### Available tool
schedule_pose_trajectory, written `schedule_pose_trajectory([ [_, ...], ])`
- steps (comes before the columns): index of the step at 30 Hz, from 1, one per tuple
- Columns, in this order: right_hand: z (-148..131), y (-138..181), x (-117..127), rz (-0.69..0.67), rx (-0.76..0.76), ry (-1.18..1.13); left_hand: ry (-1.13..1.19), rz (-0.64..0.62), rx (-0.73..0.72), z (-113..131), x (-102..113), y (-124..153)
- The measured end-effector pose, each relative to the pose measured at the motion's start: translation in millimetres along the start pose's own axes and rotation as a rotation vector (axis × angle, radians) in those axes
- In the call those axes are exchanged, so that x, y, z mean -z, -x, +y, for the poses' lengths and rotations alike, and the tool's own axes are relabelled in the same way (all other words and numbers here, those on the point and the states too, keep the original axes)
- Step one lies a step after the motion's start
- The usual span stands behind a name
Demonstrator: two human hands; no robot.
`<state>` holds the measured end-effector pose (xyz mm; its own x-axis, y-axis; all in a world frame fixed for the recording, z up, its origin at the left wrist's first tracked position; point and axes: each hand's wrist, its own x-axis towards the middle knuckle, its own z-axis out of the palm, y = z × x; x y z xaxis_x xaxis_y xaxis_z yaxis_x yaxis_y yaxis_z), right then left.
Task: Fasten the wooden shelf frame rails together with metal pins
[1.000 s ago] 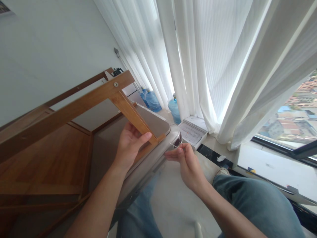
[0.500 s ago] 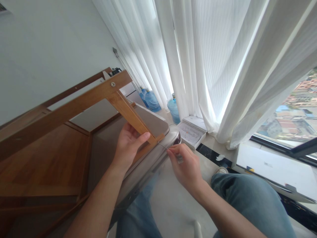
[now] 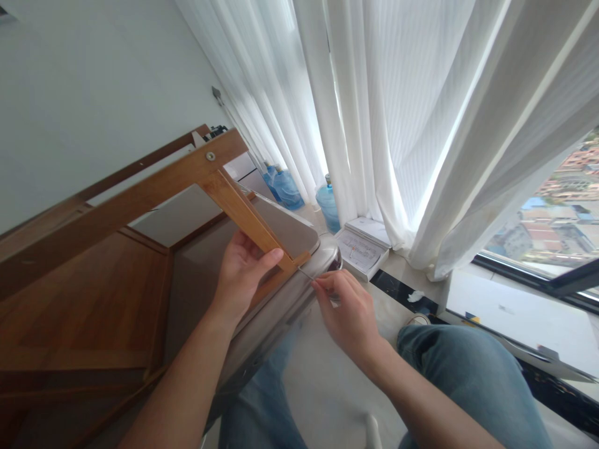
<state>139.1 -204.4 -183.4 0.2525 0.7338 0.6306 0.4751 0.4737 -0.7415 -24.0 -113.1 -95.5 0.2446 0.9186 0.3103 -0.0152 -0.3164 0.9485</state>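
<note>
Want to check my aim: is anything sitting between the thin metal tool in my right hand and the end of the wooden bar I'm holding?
Nothing visible. The thin metal tool in the right hand already meets the wooden bar by the left hand.

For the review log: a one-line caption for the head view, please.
Left hand grips a wooden frame while the right hand holds a thin metal tool at its lower corner, beside white curtains.

The person is wearing light blue jeans (image 3: 472, 374) on both legs. The left hand (image 3: 241, 277) and right hand (image 3: 349, 315) are showing bare, and no sleeves are covering the forearms.
</note>
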Motion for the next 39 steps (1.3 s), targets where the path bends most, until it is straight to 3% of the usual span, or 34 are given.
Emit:
schedule_pose_trajectory([
  [6,1,1,-1,0.001,0.022,0.062,-0.017,0.006,-0.005,-1,0,0],
  [12,-4,-5,7,-0.069,0.218,0.143,-0.025,0.015,-0.005,-1,0,0],
  [17,-8,-9,16,-0.109,0.264,0.178,-0.020,0.023,-0.003,-1,-1,0],
  [23,-8,-9,21,-0.054,0.184,0.141,-0.029,0.022,-0.004,0,-1,0],
  [31,-6,-8,15,-0.077,-0.079,-0.099,-0.022,0.016,0.002,-2,2,0],
  [39,-6,-6,13,-0.127,-0.103,-0.125,-0.014,0.004,-0.006,-1,1,0],
])
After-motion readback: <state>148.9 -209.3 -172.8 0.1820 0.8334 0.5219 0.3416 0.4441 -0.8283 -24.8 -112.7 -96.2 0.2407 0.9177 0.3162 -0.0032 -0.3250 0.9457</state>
